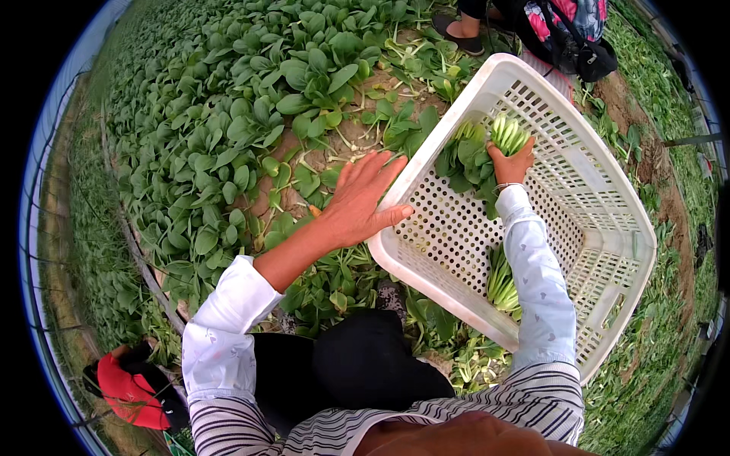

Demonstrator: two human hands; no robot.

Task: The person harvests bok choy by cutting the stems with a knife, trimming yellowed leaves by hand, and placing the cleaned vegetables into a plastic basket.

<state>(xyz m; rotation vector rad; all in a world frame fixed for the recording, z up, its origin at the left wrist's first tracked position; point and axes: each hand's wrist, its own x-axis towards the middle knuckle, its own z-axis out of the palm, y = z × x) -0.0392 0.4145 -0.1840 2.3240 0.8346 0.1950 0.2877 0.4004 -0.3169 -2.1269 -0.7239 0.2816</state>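
A large white plastic crate (449, 137) with perforated walls and floor stands in front of me, turned at an angle. My right hand (514, 163) reaches inside it, with fingers closed on a bunch of leafy greens (511, 134) that has pale green stalks, at the crate's far end. Dark leaves (473, 158) lie beside and below that hand. A second bunch of greens (502, 283) rests at the near wall, partly hidden by my right sleeve. At the crate's left corner my left hand (369, 199) is spread open and holds nothing; its thumb reaches over the rim.
Dense rows of leafy greens (228, 99) grow to the left and ahead. Cut leaves litter the bare soil (365, 125) left of the crate. Another person's shoe (458, 36) and a dark floral bag (570, 30) are beyond it. A red and black item (133, 391) lies lower left.
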